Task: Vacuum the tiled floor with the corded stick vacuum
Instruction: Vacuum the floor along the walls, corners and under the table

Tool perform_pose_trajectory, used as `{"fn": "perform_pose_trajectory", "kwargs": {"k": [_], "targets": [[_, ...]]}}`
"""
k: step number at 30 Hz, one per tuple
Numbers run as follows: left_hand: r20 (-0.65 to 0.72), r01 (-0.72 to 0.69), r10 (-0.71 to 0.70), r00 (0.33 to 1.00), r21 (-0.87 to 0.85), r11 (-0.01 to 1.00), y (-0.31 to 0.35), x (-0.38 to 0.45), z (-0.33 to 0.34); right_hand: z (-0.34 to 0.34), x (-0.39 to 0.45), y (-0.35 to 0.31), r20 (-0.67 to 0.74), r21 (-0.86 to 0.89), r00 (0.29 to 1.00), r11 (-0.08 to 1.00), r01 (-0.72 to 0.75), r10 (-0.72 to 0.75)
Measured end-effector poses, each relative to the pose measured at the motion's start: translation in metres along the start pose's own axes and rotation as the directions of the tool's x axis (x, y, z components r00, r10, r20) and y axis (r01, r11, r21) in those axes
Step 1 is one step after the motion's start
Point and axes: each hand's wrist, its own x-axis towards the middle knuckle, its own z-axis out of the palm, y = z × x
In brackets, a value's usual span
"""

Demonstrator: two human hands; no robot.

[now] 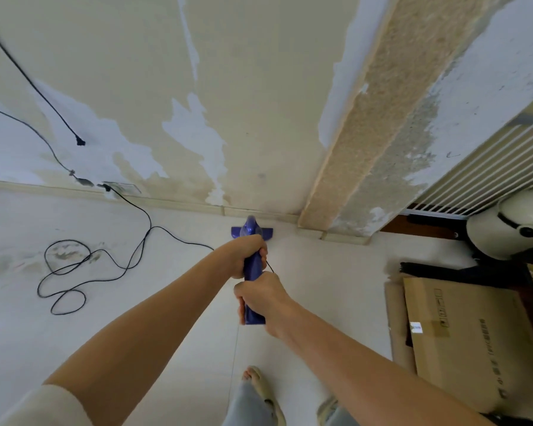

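I hold a purple stick vacuum [254,272] straight out in front of me over the pale tiled floor [173,287]. My left hand [247,255] grips the handle higher up. My right hand [260,298] grips its near end, just below the left. The vacuum's purple floor head [266,232] sits on the tiles next to the skirting of the wall ahead, partly hidden by the body. Its black cord [74,272] lies in loose loops on the floor at left and runs up to a wall socket [122,188].
A peeling wall [197,103] stands ahead, with a rough pillar [379,118] jutting out at right. Flattened cardboard boxes [468,342] lie at right, a pale helmet [511,229] beyond them, and white railing [486,173] behind. My sandalled feet [259,385] are at the bottom.
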Motion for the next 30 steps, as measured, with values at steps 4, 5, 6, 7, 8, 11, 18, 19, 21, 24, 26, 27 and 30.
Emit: {"fn": "perform_pose_trajectory", "kwargs": {"k": [4, 5, 6, 7, 8, 11, 18, 19, 21, 24, 26, 27, 30], "targets": [[-0.001, -0.005, 0.005, 1.0, -0.028, 1.0, 0.003, -0.004, -0.006, 0.006, 0.0, -0.006, -0.002, -0.023, 1.0, 1.0, 0.008, -0.008], [0.004, -0.005, 0.005, 1.0, -0.026, 1.0, 0.006, -0.002, -0.008, 0.01, 0.003, -0.008, -0.009, -0.018, 1.0, 1.0, 0.007, -0.007], [0.012, -0.005, 0.005, 1.0, -0.024, 1.0, 0.008, 0.0, -0.011, 0.013, 0.006, -0.009, -0.017, -0.004, 1.0, 1.0, 0.003, -0.003], [0.02, -0.008, 0.008, 1.0, -0.015, 1.0, 0.011, 0.002, -0.014, 0.017, 0.009, -0.012, -0.021, 0.022, 1.0, 1.0, -0.003, 0.004], [0.023, -0.01, 0.01, 1.0, -0.007, 1.0, 0.015, 0.004, -0.018, 0.022, 0.013, -0.015, -0.022, 0.046, 1.0, 0.999, -0.007, 0.008], [0.024, 0.001, -0.001, 1.0, -0.036, 0.999, 0.02, 0.001, -0.032, 0.037, 0.017, -0.021, -0.022, 0.032, 0.999, 0.999, -0.044, 0.044], [0.04, 0.036, -0.034, 0.999, -0.06, 0.998, 0.021, -0.017, -0.053, 0.053, 0.015, -0.022, 0.004, 0.018, 0.999, 0.999, -0.044, 0.044], [0.039, 0.036, -0.034, 0.999, -0.058, 0.998, 0.022, -0.017, -0.056, 0.056, 0.015, -0.024, 0.002, 0.0, 0.999, 0.999, -0.04, 0.04], [0.041, 0.038, -0.036, 0.999, -0.071, 0.997, 0.022, -0.014, -0.057, 0.057, 0.015, -0.025, -0.009, -0.021, 1.0, 0.999, -0.028, 0.028], [0.051, 0.034, -0.03, 0.998, -0.087, 0.996, 0.017, -0.004, -0.053, 0.054, 0.018, -0.021, -0.011, -0.021, 1.0, 0.999, -0.028, 0.028], [0.063, 0.032, -0.026, 0.998, -0.093, 0.995, 0.015, 0.001, -0.051, 0.05, 0.022, -0.018, 0.0, -0.007, 1.0, 1.0, -0.03, 0.03], [0.065, 0.03, -0.024, 0.998, -0.098, 0.995, 0.013, 0.003, -0.052, 0.049, 0.023, -0.016, 0.022, 0.011, 0.999, 0.999, -0.037, 0.036], [0.063, 0.033, -0.027, 0.998, -0.096, 0.995, 0.006, 0.003, -0.058, 0.05, 0.022, -0.01, 0.106, 0.054, 0.991, 0.995, -0.089, 0.083]]}}
